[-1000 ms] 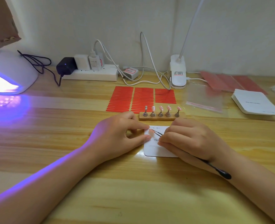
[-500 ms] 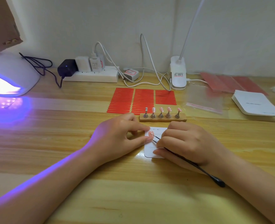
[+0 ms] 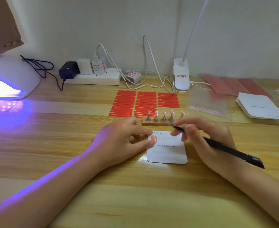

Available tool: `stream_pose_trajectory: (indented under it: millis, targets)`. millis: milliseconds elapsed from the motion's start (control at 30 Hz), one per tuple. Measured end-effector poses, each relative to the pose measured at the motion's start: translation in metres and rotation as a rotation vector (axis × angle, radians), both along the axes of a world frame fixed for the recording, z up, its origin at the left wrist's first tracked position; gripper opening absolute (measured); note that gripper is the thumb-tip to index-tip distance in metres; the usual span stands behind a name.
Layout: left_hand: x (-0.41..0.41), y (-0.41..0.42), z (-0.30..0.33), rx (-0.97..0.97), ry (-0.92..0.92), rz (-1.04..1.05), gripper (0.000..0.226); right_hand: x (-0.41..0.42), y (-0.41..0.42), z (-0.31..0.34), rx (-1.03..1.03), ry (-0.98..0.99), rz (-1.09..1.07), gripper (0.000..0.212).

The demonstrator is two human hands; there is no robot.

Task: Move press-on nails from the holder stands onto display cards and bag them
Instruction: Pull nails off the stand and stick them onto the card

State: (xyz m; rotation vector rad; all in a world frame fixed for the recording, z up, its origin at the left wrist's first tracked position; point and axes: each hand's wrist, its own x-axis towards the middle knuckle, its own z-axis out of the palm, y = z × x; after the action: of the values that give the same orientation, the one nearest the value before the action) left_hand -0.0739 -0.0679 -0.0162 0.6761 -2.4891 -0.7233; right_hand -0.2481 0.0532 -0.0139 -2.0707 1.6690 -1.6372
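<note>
A white display card (image 3: 167,153) printed "Handmade Nail" lies on the wooden desk with one pink press-on nail (image 3: 154,137) stuck near its top left corner. My left hand (image 3: 127,139) pinches the card's left edge beside that nail. My right hand (image 3: 204,134) holds a black tweezer tool (image 3: 220,145) raised above the card, its tip pointing toward the wooden holder stand (image 3: 158,122). The stand carries several metal pegs; the leftmost peg (image 3: 148,116) is bare, the others bear pink nails (image 3: 164,113).
Red adhesive tab sheets (image 3: 145,102) lie behind the stand. A clear bag (image 3: 207,102), a stack of white cards (image 3: 258,106) and pink sheets (image 3: 234,86) sit at right. A lit UV lamp (image 3: 9,79), power strip (image 3: 92,78) and clip lamp (image 3: 181,76) line the back.
My right hand lifted off the card and moved the tool up toward the stand, uncovering the card's print. The left hand stayed at the card's edge by the placed nail.
</note>
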Motion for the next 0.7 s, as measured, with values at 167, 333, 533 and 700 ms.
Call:
stream_pose_trajectory:
  millis: [167, 333, 533, 700]
  targets:
    - [0.000, -0.001, -0.001, -0.002, -0.016, -0.002, 0.032, 0.003, -0.005, 0.007, 0.033, -0.015, -0.047, 0.039]
    - [-0.001, -0.003, 0.000, 0.012, -0.009, -0.014, 0.038, 0.006, -0.016, 0.006, 0.179, 0.146, 0.035, 0.023]
    - [0.002, -0.004, 0.003, 0.013, -0.064, -0.057, 0.041, 0.009, -0.024, -0.007, 0.204, 0.156, -0.003, 0.024]
    - [0.001, -0.004, 0.005, 0.036, -0.074, -0.056, 0.047, 0.007, -0.024, -0.008, 0.231, 0.168, -0.016, 0.022]
